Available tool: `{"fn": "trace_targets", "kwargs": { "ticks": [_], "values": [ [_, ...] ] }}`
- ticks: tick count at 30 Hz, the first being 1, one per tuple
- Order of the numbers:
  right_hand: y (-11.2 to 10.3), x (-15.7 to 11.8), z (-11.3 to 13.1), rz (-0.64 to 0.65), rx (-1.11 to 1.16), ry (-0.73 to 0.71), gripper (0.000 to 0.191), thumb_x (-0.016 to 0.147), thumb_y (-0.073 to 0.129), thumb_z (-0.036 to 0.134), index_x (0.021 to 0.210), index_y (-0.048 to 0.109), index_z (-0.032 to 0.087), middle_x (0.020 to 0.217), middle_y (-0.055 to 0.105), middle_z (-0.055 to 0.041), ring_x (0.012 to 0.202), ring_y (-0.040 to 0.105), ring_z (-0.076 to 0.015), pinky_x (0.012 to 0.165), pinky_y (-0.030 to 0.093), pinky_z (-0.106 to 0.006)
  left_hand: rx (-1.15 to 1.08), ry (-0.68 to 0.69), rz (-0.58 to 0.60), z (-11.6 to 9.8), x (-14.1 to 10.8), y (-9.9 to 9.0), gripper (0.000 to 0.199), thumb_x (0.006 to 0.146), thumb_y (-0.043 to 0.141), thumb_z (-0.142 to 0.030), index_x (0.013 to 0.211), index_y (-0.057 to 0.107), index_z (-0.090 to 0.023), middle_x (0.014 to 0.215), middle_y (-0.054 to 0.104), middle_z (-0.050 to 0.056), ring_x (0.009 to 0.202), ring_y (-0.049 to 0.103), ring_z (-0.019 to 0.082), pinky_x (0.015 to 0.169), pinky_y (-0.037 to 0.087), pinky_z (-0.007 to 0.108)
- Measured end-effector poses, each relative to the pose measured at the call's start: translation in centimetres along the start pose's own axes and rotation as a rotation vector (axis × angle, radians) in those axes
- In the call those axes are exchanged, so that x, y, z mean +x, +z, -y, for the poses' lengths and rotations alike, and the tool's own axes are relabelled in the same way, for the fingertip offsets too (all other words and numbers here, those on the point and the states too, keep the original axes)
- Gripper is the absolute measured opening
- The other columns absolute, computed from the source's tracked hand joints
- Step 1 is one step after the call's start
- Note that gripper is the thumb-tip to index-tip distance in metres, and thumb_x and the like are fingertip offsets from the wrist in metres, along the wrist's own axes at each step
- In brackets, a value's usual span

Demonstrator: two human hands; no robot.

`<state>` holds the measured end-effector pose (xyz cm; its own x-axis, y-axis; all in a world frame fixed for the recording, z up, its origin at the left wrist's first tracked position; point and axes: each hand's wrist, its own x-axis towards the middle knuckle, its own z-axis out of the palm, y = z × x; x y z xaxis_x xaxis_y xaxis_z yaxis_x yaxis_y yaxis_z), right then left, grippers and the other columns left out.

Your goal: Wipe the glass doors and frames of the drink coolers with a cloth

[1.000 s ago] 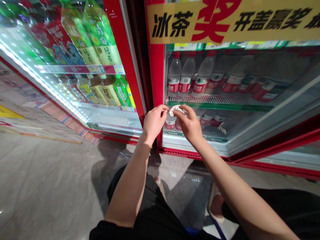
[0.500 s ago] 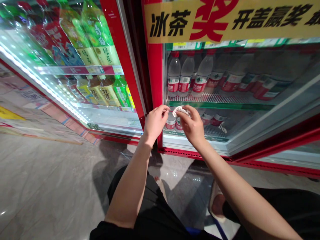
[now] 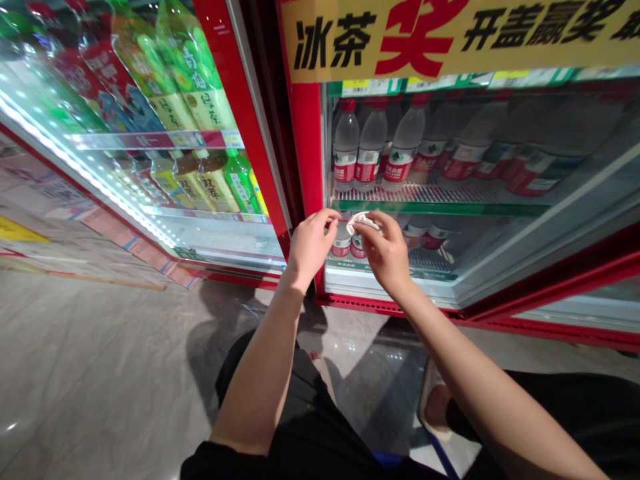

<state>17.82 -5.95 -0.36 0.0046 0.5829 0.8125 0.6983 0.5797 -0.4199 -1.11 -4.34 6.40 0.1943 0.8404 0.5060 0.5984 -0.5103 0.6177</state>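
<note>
My right hand [image 3: 386, 248] pinches a crumpled white tissue [image 3: 364, 221] between thumb and fingers, in front of the right cooler's glass. Just left of it is my left hand [image 3: 313, 243], its thumb and fingertips slightly apart with nothing visible between them. The two hands are close together but not touching. Behind the glass, clear water bottles [image 3: 399, 150] with red caps and red-and-white labels stand on a shelf, and more bottles [image 3: 341, 245] show on the lower shelf, partly behind my hands.
A lit cooler with green tea bottles [image 3: 190, 67] stands at the left. A yellow banner [image 3: 460, 40] crosses the right cooler's top. Below are its red bottom frame [image 3: 370, 305] and the grey tiled floor [image 3: 100, 373]. My seated legs are at the bottom.
Both hands keep nearly the same pose. The tissue and my right hand have shifted very slightly right, and the view has tilted a little.
</note>
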Motion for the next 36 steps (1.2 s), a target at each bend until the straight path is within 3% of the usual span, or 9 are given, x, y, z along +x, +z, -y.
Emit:
{"fn": "trace_targets", "kwargs": {
  "ticks": [5, 9, 12, 17, 22, 30, 36],
  "values": [
    [-0.7, 0.8, 0.1, -0.178, -0.029, 0.033, 0.03, 0.107, 0.057, 0.028, 0.124, 0.081, 0.035, 0.133, 0.07, -0.0091, 0.127, 0.069, -0.0312, 0.109, 0.062, -0.052, -0.012, 0.011, 0.013, 0.0, -0.1, 0.4, 0.018, 0.104, 0.066, -0.012, 0.111, 0.075, -0.025, 0.111, 0.086, 0.005, 0.103, 0.082, 0.02, 0.098, 0.064, 0.034],
    [-0.2, 1.5, 0.7, -0.052, -0.05, -0.006, 0.035, 0.107, 0.053, 0.025, 0.126, 0.08, 0.036, 0.138, 0.071, -0.0079, 0.126, 0.07, -0.0294, 0.109, 0.063, -0.051, 0.018, 0.008, 0.006, -0.2, 0.0, 0.7, 0.02, 0.102, 0.066, -0.01, 0.11, 0.075, -0.026, 0.11, 0.086, 0.005, 0.104, 0.082, 0.022, 0.098, 0.064, 0.035],
    [0.0, 0.5, 0.4, 0.011, -0.055, -0.014, 0.033, 0.107, 0.053, 0.025, 0.123, 0.08, 0.035, 0.138, 0.073, -0.0075, 0.12, 0.072, -0.0284, 0.104, 0.065, -0.05, 0.012, 0.012, 0.016, -0.4, 0.0, 0.8, 0.018, 0.104, 0.065, -0.011, 0.109, 0.075, -0.025, 0.11, 0.085, 0.005, 0.103, 0.082, 0.022, 0.098, 0.064, 0.035],
    [-1.0, -1.3, -1.0, -0.076, -0.03, 0.027, 0.029, 0.107, 0.056, 0.029, 0.121, 0.081, 0.034, 0.134, 0.073, -0.0092, 0.121, 0.071, -0.0299, 0.103, 0.064, -0.052, -0.009, 0.018, 0.035, -0.5, -0.2, 0.7, 0.019, 0.104, 0.065, -0.012, 0.111, 0.075, -0.026, 0.116, 0.085, 0.004, 0.105, 0.082, 0.021, 0.1, 0.063, 0.036],
    [-1.5, 0.3, -0.8, -0.166, -0.017, 0.055, 0.029, 0.108, 0.057, 0.031, 0.122, 0.082, 0.034, 0.133, 0.07, -0.0112, 0.123, 0.07, -0.031, 0.103, 0.063, -0.051, -0.003, 0.012, 0.042, -0.4, -0.2, 1.0, 0.018, 0.104, 0.066, -0.012, 0.111, 0.075, -0.025, 0.114, 0.085, 0.005, 0.104, 0.082, 0.022, 0.099, 0.064, 0.036],
    [-1.3, -0.4, -0.4, -0.011, -0.038, 0.041, 0.028, 0.107, 0.058, 0.029, 0.119, 0.083, 0.035, 0.138, 0.073, -0.0086, 0.12, 0.071, -0.0304, 0.105, 0.062, -0.054, -0.047, 0.022, 0.04, -0.8, 0.1, 0.9, 0.018, 0.104, 0.066, -0.011, 0.11, 0.076, -0.025, 0.114, 0.086, 0.005, 0.105, 0.082, 0.021, 0.101, 0.064, 0.036],
    [-2.1, 0.8, -0.9, -0.188, -0.028, 0.043, 0.026, 0.107, 0.06, 0.029, 0.118, 0.083, 0.034, 0.132, 0.07, -0.01, 0.121, 0.07, -0.0304, 0.104, 0.062, -0.051, -0.074, 0.033, 0.009, -0.5, 0.3, 0.5, 0.018, 0.103, 0.067, -0.01, 0.111, 0.077, -0.024, 0.11, 0.086, 0.005, 0.102, 0.082, 0.02, 0.097, 0.064, 0.034]
  ]
}}
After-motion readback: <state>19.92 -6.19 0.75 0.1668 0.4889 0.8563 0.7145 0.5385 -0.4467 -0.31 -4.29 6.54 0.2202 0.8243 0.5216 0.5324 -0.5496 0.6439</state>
